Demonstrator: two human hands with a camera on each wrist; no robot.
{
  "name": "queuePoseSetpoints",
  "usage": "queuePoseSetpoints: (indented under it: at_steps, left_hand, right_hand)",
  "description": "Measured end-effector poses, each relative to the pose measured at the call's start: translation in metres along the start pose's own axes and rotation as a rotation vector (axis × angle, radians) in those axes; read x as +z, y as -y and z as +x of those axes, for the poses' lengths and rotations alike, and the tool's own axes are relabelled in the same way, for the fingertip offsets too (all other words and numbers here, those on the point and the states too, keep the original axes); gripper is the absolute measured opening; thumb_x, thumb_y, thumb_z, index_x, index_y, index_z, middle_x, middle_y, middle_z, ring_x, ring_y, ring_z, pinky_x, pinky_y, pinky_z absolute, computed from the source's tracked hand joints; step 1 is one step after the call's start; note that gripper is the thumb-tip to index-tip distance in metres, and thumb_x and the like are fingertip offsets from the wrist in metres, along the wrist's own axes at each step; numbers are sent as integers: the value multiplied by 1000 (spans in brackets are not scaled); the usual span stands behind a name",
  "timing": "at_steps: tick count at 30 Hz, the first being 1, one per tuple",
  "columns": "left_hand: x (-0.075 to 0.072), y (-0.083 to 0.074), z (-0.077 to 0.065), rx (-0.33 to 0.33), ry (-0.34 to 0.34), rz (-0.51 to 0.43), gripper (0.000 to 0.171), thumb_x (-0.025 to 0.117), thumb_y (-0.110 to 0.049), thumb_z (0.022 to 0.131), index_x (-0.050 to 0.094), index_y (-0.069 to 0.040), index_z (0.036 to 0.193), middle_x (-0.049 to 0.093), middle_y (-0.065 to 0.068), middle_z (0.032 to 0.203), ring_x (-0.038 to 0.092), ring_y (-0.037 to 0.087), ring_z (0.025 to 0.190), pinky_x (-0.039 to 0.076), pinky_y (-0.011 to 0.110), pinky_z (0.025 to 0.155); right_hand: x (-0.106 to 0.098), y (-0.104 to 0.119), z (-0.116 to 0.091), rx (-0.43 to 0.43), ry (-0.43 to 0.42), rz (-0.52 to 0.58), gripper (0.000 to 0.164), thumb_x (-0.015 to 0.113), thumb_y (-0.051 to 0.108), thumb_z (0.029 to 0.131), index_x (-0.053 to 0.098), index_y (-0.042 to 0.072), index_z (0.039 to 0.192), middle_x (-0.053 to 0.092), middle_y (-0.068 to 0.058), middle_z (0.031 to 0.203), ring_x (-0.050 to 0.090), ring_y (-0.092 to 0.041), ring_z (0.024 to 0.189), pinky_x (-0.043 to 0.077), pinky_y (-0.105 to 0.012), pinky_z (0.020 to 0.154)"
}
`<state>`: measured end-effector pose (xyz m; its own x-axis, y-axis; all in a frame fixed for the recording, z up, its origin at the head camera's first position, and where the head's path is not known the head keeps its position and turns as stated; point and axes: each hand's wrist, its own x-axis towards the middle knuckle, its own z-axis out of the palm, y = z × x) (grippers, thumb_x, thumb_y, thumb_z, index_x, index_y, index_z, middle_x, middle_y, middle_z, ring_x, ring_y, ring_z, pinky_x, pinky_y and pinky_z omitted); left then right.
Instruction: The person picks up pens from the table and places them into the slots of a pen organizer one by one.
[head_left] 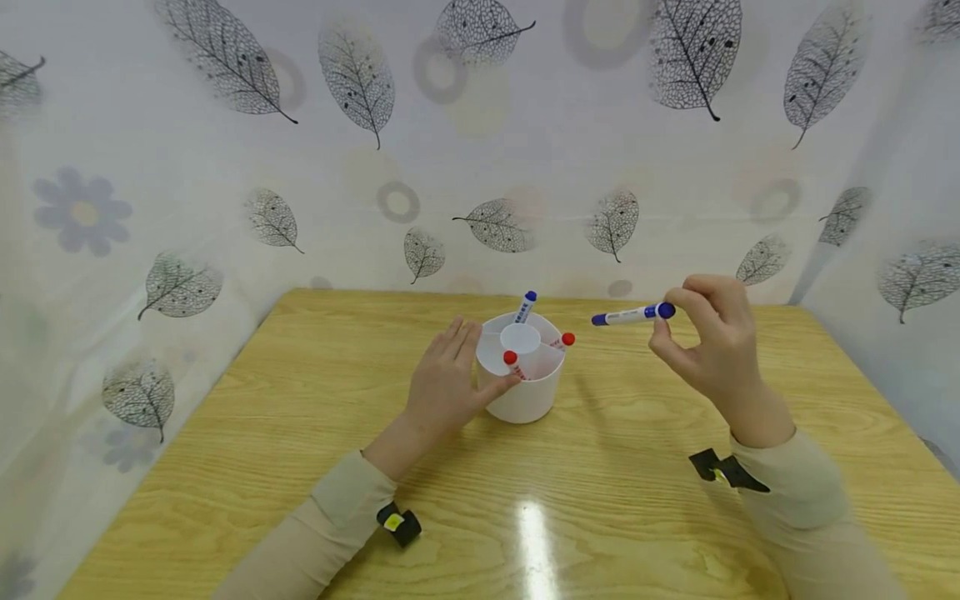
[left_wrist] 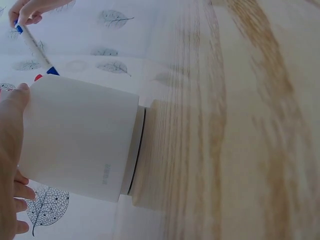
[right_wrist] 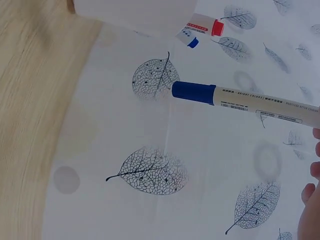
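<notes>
A white round pen holder [head_left: 519, 402] with compartments stands on the table. My left hand [head_left: 442, 379] rests against its left side, fingers straight along the rim and thumb across the front; the left wrist view shows the thumb at the holder's upper edge [left_wrist: 80, 135]. Two red-capped markers [head_left: 568, 339] and one blue-capped marker [head_left: 524, 307] lean inside it. To the right, in the air, my right hand [head_left: 712, 337] pinches another blue marker [head_left: 630, 316] by one end between thumb and index finger. Its other blue end [right_wrist: 192, 92] points toward the holder, apart from it.
The wood-grain table [head_left: 337, 358] meets a pale leaf-patterned cloth [head_left: 345, 208] at the back and both sides. A bright light reflection lies on the tabletop near the front.
</notes>
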<state>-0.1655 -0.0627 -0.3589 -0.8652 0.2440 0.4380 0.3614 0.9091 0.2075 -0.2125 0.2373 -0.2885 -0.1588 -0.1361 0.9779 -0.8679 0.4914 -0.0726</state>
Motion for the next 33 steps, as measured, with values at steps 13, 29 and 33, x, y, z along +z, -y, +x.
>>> queuePoseSetpoints:
  at_steps: [13, 29, 33]
  left_hand:
    - [0, -1, 1, -8, 12, -4, 113, 13, -87, 82, 46, 3, 142, 51, 18, 145, 42, 33, 141, 36, 47, 117]
    - [3, 1, 3, 11, 9, 16, 113, 11, -86, 81, 45, 4, 142, 50, 19, 145, 41, 34, 141, 37, 49, 115]
    - [5, 2, 3, 32, -20, 18, 113, 12, -85, 82, 47, 5, 140, 52, 20, 143, 44, 35, 139, 39, 50, 113]
  right_hand:
    - [31, 18, 11, 74, -160, 76, 21, 58, 12, 78, 59, -8, 81, 45, -25, 84, 37, -35, 78, 30, -18, 76]
    - [56, 34, 14, 87, 14, 210, 32, 56, 25, 92, 61, -5, 88, 47, -23, 91, 40, -32, 84, 34, -19, 78]
    - [60, 37, 14, 85, 85, 218, 33, 55, 27, 95, 61, -4, 90, 48, -21, 93, 41, -31, 87, 35, -23, 78]
